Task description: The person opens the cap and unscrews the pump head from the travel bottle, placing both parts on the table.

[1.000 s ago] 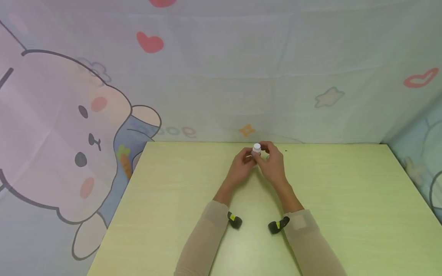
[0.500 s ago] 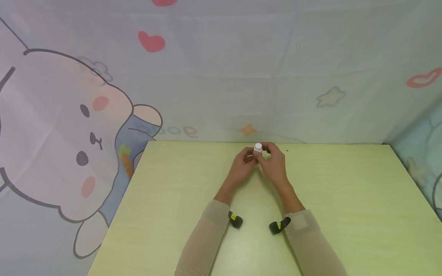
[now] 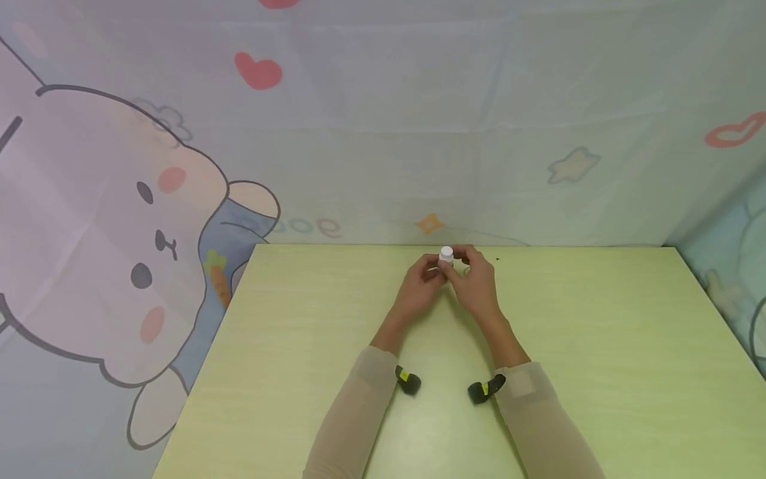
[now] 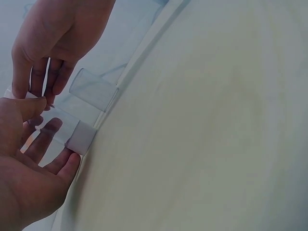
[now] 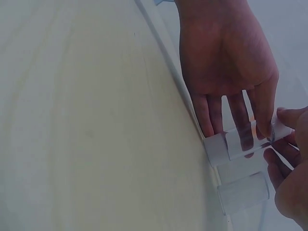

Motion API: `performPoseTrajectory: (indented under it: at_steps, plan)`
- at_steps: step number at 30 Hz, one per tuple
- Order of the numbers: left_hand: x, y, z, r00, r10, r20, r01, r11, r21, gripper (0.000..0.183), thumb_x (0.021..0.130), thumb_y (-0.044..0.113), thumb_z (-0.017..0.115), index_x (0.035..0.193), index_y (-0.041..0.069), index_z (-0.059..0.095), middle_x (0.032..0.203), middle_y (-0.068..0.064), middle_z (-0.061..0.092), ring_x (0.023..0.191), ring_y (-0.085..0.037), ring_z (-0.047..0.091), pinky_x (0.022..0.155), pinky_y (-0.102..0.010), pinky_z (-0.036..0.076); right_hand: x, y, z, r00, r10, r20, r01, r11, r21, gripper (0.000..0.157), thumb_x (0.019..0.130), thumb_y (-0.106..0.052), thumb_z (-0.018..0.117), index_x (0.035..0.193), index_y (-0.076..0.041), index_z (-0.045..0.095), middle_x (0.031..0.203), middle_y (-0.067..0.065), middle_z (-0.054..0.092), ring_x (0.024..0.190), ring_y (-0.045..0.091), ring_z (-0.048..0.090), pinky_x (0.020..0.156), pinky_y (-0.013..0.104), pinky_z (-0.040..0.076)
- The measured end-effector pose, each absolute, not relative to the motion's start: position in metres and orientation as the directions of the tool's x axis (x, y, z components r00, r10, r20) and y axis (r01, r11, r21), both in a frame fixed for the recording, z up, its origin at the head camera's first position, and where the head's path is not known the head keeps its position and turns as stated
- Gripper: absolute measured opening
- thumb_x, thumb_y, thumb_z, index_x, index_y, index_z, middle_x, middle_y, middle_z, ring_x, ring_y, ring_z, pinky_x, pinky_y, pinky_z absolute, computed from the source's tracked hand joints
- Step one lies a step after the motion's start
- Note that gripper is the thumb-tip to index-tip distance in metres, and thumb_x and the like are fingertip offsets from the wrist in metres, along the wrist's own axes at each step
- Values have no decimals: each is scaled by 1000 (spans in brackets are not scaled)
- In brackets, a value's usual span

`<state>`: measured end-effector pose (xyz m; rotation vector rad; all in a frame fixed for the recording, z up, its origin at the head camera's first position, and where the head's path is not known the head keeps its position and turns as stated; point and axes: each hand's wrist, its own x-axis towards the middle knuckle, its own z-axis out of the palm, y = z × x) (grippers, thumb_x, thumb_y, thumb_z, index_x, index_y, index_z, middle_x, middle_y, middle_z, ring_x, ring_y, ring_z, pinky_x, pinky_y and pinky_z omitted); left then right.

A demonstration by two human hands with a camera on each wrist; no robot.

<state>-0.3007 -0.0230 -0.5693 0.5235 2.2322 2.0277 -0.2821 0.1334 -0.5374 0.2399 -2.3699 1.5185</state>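
A small bottle (image 3: 446, 254) with a white cap stands upright near the table's back edge, both hands around it. Its body (image 5: 240, 142) is see-through, with a white section (image 4: 82, 139) at the bottom. My left hand (image 3: 415, 289) holds the body, its fingers spread along the side down to the base. At the top, my right hand (image 3: 475, 286) pinches the bottle by its cap and neck between thumb and fingers. Just right of the bottle is a clear cup (image 4: 94, 90), mostly hidden behind my right hand in the head view.
The pale yellow-green table (image 3: 598, 346) ends at a hanging cloth (image 3: 389, 166) printed with a cartoon bear and hearts. A tiny dark speck (image 3: 498, 259) lies near the back edge. Black wrist cameras (image 3: 409, 382) sit inside both forearms.
The view shifts slightly with the head. Both hands stay around the bottle in nearly the same pose, and the white cap remains on top.
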Motion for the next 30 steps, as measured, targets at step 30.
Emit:
performPoseTrajectory:
  at_steps: [30]
  plan:
    - [-300,-22,-567,-937,293,192,216,51,975,31,107,9,65,136,2,61,143,-15,62,135,-31,60,110,-31,53,-281,136,-536,-904,-25,427,-396,429,-812,31,103,-15,73,128,2,67,122,19,71,117,39,62,105,52,52]
